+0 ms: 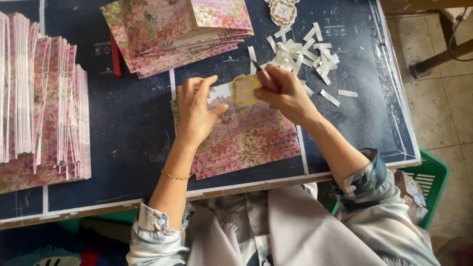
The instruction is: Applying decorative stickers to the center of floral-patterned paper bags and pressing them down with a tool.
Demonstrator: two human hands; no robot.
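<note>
**Gold sticker sits between two hands**

A person leans over a dark blue desk (123, 123). In front of them lies a small stack of flowery cards (246, 140), spread out a little like a fan. On the top card sits a small gold sticker (245, 90) with a wavy edge.

The left hand (197, 111) lies flat on the left side of the stack. Its fingers are spread open and hold nothing; the thumb points toward the sticker. The right hand (283, 91) comes in from the right. Its fingers are pinched together at the sticker's right edge, touching it. So the sticker lies between both hands, and the right hand is the nearer one.

Behind the right hand is a heap of white paper strips (308, 51). A bigger stack of flowery cards (172, 34) lies at the far side of the desk. A tall pile of the same cards (42, 98) stands well off to the left. One more gold sticker (283, 11) lies at the far edge.
</note>
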